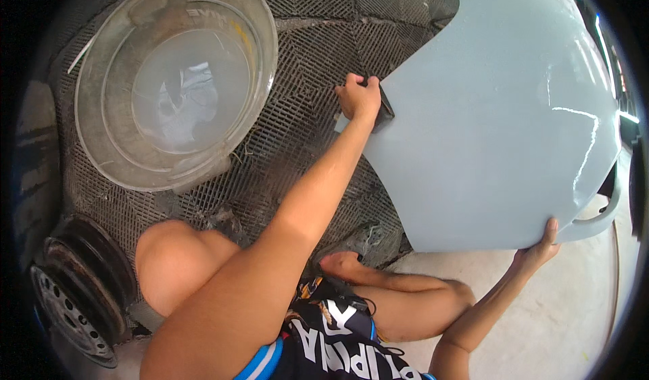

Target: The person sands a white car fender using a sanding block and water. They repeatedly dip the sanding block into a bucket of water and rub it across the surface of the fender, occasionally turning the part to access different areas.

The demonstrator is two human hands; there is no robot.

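One curved panel (487, 130), smooth — right fingers (552, 228) clasping it

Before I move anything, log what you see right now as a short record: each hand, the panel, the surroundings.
Left hand: fingers curled on a dark pad at the panel's left edge
Right hand: grips the panel's lower edge, thumb on its face
Panel: pale grey, smooth, curved
Basin: upper left, round, holding cloudy liquid
Wheel: lower left, dark metal, no tyre
Floor mat: dark, ribbed, between basin and panel
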